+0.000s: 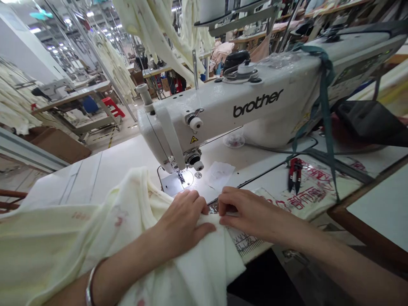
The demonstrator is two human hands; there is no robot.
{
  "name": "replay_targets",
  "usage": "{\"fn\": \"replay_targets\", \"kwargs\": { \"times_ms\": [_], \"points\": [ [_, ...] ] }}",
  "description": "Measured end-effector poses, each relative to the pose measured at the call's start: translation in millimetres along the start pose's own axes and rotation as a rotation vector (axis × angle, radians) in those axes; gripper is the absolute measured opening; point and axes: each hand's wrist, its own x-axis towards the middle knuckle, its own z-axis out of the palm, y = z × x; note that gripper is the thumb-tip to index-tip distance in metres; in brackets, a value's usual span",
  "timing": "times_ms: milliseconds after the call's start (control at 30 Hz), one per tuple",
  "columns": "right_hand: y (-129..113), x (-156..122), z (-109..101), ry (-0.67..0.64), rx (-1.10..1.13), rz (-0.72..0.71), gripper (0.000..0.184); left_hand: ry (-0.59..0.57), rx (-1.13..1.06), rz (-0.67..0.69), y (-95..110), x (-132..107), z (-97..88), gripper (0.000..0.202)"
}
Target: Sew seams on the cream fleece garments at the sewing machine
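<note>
A pale yellow printed garment (111,229) spreads over the table's front left and hangs down over its near edge. My left hand (186,216) lies on it, fingers bent over the cloth and thumb toward the right. Close by, my right hand (242,210) pinches the garment's edge between thumb and curled fingers. Both hands are in front of a white sewing machine (219,110), whose lit presser foot (181,176) stands just beyond my left hand. No cloth shows under the foot.
Red-handled thread snips (295,176) lie on the right, on cloth with red markings. A clear bobbin (234,140) and a white scrap (220,174) sit near the machine. A ruler strip (248,244) runs along the front edge. A teal strap (325,97) hangs over the machine.
</note>
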Motion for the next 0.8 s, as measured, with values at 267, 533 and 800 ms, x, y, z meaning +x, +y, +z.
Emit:
{"fn": "replay_targets", "kwargs": {
  "times_ms": [267,533,800],
  "points": [
    [3,5,-8,-0.053,0.108,-0.048,0.006,-0.046,-0.051,0.069,-9,-2,-1.4,0.007],
    [-1,7,-15,-0.114,0.262,0.026,0.002,-0.116,-0.184,0.026,-4,-2,-15.6,0.027],
    [1,7,-26,-0.203,0.315,0.025,0.015,-0.091,-0.284,-0.126,5,1,-20.2,0.021]
  ]
}}
